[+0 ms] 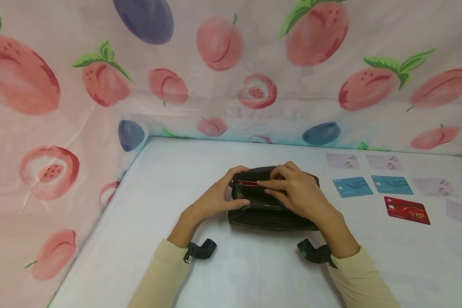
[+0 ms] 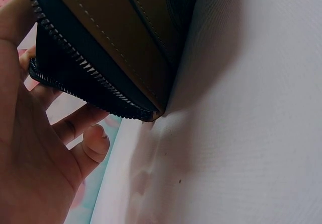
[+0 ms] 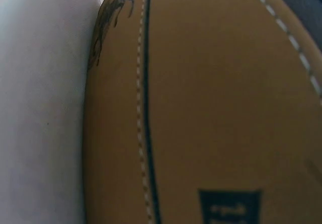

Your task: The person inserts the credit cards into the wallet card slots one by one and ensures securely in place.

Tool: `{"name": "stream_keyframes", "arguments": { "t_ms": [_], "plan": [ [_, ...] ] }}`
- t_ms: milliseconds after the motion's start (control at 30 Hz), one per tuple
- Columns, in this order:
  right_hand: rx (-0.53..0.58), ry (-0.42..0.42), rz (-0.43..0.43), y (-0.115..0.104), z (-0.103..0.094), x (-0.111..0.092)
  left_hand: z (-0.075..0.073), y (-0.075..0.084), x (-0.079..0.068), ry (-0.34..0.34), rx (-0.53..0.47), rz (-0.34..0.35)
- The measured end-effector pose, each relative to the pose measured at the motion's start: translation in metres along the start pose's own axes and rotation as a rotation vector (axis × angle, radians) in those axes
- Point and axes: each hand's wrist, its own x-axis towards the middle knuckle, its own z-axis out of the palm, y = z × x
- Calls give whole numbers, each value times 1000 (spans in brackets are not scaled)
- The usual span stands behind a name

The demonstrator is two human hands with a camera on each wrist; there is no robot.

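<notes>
A dark zip-around wallet [image 1: 271, 223] stands unzipped on the white table, its card slots facing up. My left hand [image 1: 218, 193] grips its left end, the thumb over the inner edge and the other fingers behind. In one slot sits a red card [image 1: 246, 183], of which a narrow strip shows. My right hand [image 1: 302, 192] reaches into the wallet from the right and pinches the card's right end between thumb and fingers. The left wrist view shows the wallet's zip teeth [image 2: 88, 65] beside my left hand [image 2: 35, 153]. Brown stitched leather [image 3: 211, 108] fills most of the right wrist view.
Right of the wallet lie two blue VIP cards [image 1: 353, 187], a red VIP card [image 1: 407, 210] and several pale pink cards [image 1: 342, 161], spread out flat. A fruit-print cloth [image 1: 215, 98] hangs behind the table and along its left side.
</notes>
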Motion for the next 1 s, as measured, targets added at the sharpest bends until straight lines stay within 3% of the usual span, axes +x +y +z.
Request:
{"name": "stream_keyframes", "arguments": {
  "t_ms": [200, 367, 500, 633, 1000],
  "plan": [
    [3, -13, 5, -2, -2, 1, 0, -2, 0, -3, -2, -3],
    [153, -7, 82, -3, -10, -4, 0, -3, -1, 2, -1, -2],
    [289, 56, 107, 4, -25, -13, 0, -2, 0, -4, 0, 0],
    [310, 141, 122, 18, -45, -27, -1, 5, -3, -14, 9, -15],
    [260, 167, 529, 65, -89, -98, 0, -2, -2, -10, 20, -10]
  ]
}}
